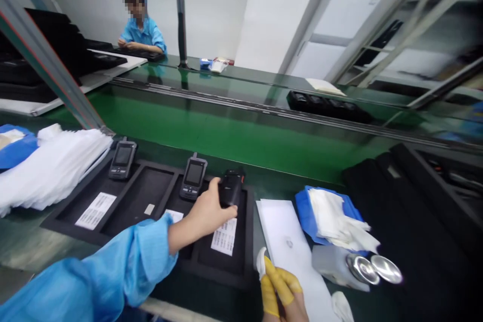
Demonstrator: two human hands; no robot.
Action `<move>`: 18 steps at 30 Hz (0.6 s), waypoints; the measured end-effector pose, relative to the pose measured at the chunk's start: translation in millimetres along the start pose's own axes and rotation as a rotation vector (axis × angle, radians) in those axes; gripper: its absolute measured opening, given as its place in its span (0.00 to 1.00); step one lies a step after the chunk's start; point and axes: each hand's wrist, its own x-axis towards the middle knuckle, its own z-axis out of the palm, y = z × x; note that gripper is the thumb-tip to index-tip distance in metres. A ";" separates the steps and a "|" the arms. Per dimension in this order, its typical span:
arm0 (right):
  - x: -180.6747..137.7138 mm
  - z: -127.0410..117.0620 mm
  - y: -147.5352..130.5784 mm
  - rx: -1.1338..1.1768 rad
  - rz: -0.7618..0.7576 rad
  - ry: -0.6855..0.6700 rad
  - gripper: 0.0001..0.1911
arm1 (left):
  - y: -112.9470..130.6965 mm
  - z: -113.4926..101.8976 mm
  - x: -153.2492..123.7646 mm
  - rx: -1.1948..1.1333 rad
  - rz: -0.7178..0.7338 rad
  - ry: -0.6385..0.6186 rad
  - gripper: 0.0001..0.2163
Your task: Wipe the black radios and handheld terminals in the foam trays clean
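Observation:
My left hand [206, 214], in a blue sleeve, grips a black handheld radio [231, 187] at the far end of the rightmost compartment of a black foam tray [247, 241]. Below that radio lies a white label sheet [224, 236]. Two more radios, screens up, rest in the tray: one [193, 177] just left of my hand, another [123, 159] at the far left. Yellow finger cots cover fingers of my right hand [281, 289], which pinches a small white cloth [261, 263] near the tray's right front corner.
White sheets [283, 221] lie right of the tray, beside a blue box of wipes [307, 214] and a bottle with a metal lid [335, 264] open. Black trays [392, 211] stand at right. White bags [56, 166] are piled left. A co-worker [145, 32] sits across the green bench.

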 end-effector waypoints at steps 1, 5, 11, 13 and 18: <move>1.4 1.2 0.2 0.004 0.000 0.003 0.11 | 0.0 -2.7 1.5 -0.102 -0.040 -0.010 0.32; 8.0 0.4 -2.4 -0.030 -0.015 0.031 0.11 | 4.0 0.0 2.6 -0.553 -0.212 -0.096 0.13; 10.1 -10.3 -2.1 -0.103 -0.061 0.009 0.12 | 10.9 23.7 -2.2 -1.096 -0.383 -0.137 0.16; 10.3 -14.4 0.8 -0.123 -0.086 0.003 0.14 | 7.9 28.7 -3.5 -1.200 -0.425 -0.124 0.17; 12.8 -23.2 9.9 -0.167 -0.203 -0.043 0.18 | 1.1 28.5 -8.4 -1.327 -0.510 -0.124 0.18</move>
